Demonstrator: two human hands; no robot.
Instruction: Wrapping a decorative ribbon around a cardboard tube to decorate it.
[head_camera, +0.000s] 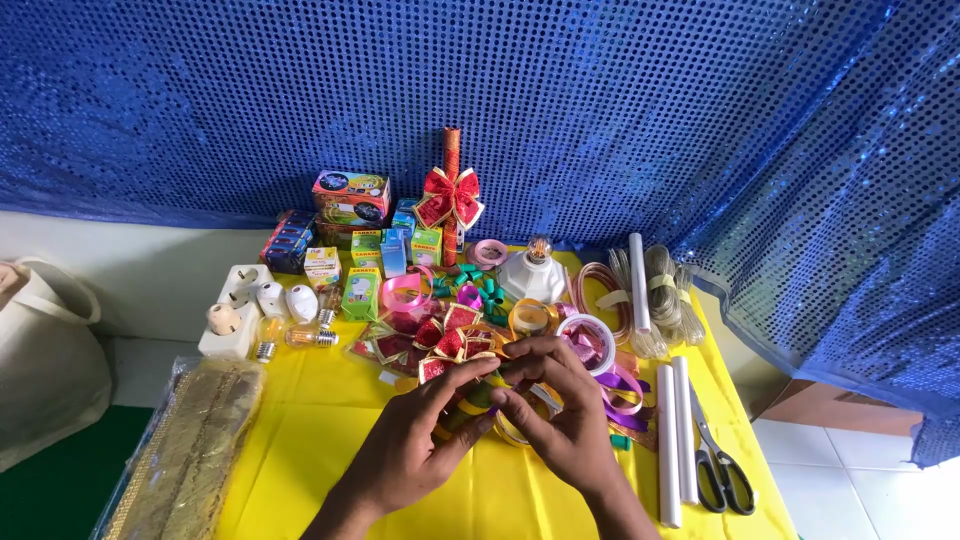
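Note:
Both my hands meet over the middle of a yellow tablecloth. My left hand and my right hand pinch a small green and yellow ribbon piece between their fingertips. Just beyond the fingers lies a pile of red and gold ribbon bows. Loose purple ribbon curls to the right of my right hand. What the fingers hide of the ribbon piece I cannot see.
Scissors and two white rods lie at the right. A glittery gold roll lies at the left. Small boxes, light bulbs, a white socket and an upright red tube with a bow stand behind. Blue sequin cloth hangs at the back.

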